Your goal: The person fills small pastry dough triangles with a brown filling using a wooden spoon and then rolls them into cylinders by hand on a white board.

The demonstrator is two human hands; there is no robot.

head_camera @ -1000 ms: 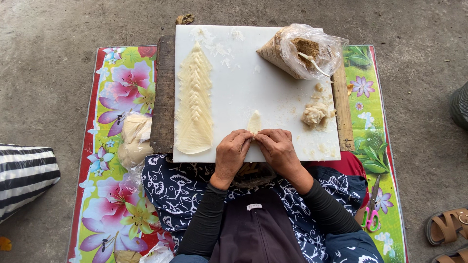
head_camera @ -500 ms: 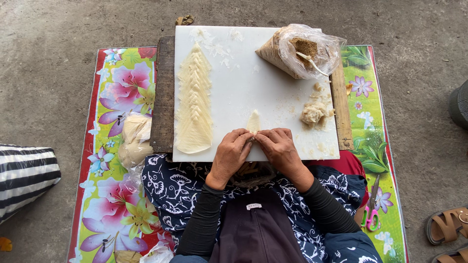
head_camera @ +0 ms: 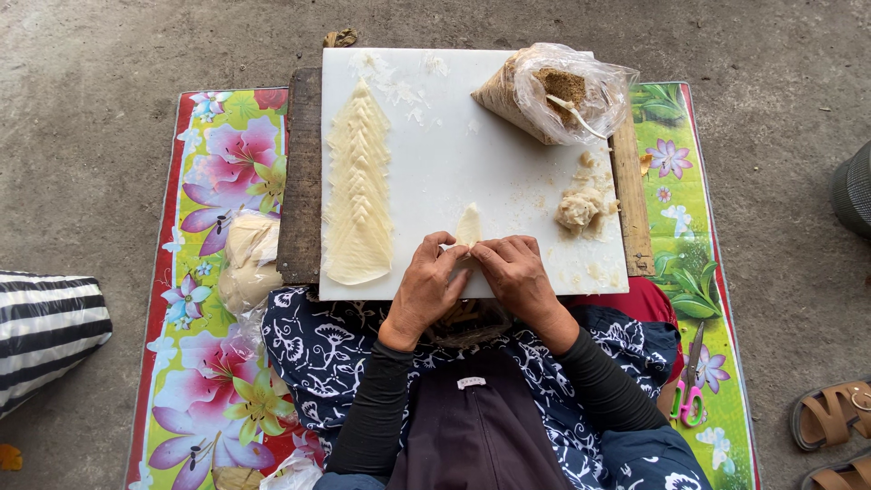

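Both hands meet at the near edge of a white cutting board (head_camera: 454,154). My left hand (head_camera: 425,289) and my right hand (head_camera: 519,277) pinch a small pale dough wrapper (head_camera: 468,225) whose pointed tip sticks up between the fingers. To the left on the board lies a long overlapping row of pale triangular wrappers (head_camera: 357,200). A lump of filling (head_camera: 579,209) sits on the board's right side. A clear plastic bag of brown filling (head_camera: 553,91) with a spoon in it lies at the far right corner.
The board rests on a wooden plank (head_camera: 301,172) over a flowered mat (head_camera: 213,272). A bagged dough lump (head_camera: 247,263) lies left, scissors (head_camera: 689,381) right on the mat. A striped cloth (head_camera: 45,327) and sandals (head_camera: 830,422) are on the concrete floor.
The hands stay in place at the board's near edge; only the fingers shift slightly on the wrapper.
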